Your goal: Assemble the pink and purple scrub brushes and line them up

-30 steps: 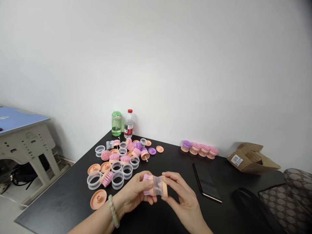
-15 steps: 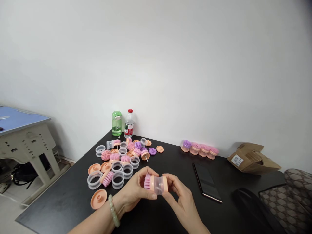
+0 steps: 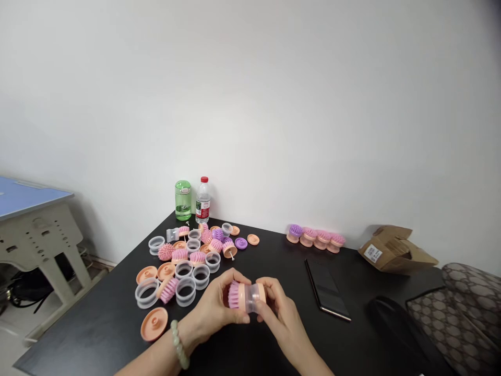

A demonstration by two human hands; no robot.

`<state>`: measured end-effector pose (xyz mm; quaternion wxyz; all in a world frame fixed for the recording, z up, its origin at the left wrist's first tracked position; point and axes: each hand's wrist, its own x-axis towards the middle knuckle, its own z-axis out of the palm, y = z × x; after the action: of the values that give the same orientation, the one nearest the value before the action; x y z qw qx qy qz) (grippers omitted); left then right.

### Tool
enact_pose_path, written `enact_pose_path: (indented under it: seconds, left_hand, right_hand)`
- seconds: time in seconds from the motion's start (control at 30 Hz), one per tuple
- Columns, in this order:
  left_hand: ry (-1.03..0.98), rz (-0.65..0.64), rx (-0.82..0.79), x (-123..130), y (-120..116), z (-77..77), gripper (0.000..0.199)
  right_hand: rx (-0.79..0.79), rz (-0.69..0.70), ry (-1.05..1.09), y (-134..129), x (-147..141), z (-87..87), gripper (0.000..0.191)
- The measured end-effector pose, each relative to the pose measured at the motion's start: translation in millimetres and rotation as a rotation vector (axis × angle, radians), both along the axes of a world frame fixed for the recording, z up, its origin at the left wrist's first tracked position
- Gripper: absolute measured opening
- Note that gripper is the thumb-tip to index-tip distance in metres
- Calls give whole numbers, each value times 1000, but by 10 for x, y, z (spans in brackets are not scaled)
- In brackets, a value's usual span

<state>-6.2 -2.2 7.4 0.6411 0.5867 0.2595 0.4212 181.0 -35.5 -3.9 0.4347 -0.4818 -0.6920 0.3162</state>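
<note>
A brush [image 3: 251,298] with pink bristles, a clear middle ring and peach ends lies sideways between both hands, above the black table. My left hand [image 3: 219,303] is closed round its bristle end, thumb below. The fingers and thumb of my right hand [image 3: 279,313] grip the peach cap end, the thumb against the clear ring. To the left are loose clear rings [image 3: 185,300], peach caps [image 3: 154,324], a purple cap [image 3: 241,243] and bristle heads [image 3: 180,255]. Several assembled brushes [image 3: 322,239] stand in a row by the wall.
A green bottle [image 3: 183,201] and a red-capped water bottle [image 3: 203,201] stand at the back left corner. On the right are a phone [image 3: 327,290], a brown paper bag [image 3: 397,250] and a patterned bag [image 3: 438,318]. A blue-topped desk [image 3: 33,196] stands at far left.
The right thumb has moved up onto the clear ring, and the peach cap sits closer to it. The view has shifted slightly, so objects on the table appear further left.
</note>
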Motion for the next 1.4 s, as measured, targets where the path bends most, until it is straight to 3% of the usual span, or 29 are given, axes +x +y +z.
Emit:
enact_pose_path:
  seconds: [0.17, 0.4, 0.6, 0.97, 1.2, 1.4]
  left_hand:
    - [357, 220, 311, 20, -24, 1, 48]
    - [270, 327, 215, 0, 111, -141, 56]
    - [117, 253, 158, -3, 149, -233, 57]
    - [-40, 152, -28, 8, 69, -133, 58]
    - [-171, 60, -108, -7, 33, -6, 63]
    - [-227, 40, -135, -9, 34, -1, 64]
  right_hand:
    - [-118, -40, 40, 82, -30, -133, 33]
    - [204, -157, -96, 141, -13, -323, 39]
    - [320, -182, -167, 154, -5, -356, 44]
    - [439, -165, -164, 96, 1, -253, 39]
    - [392, -142, -94, 90, -9, -236, 44]
    - [385, -136, -44, 83, -20, -207, 42]
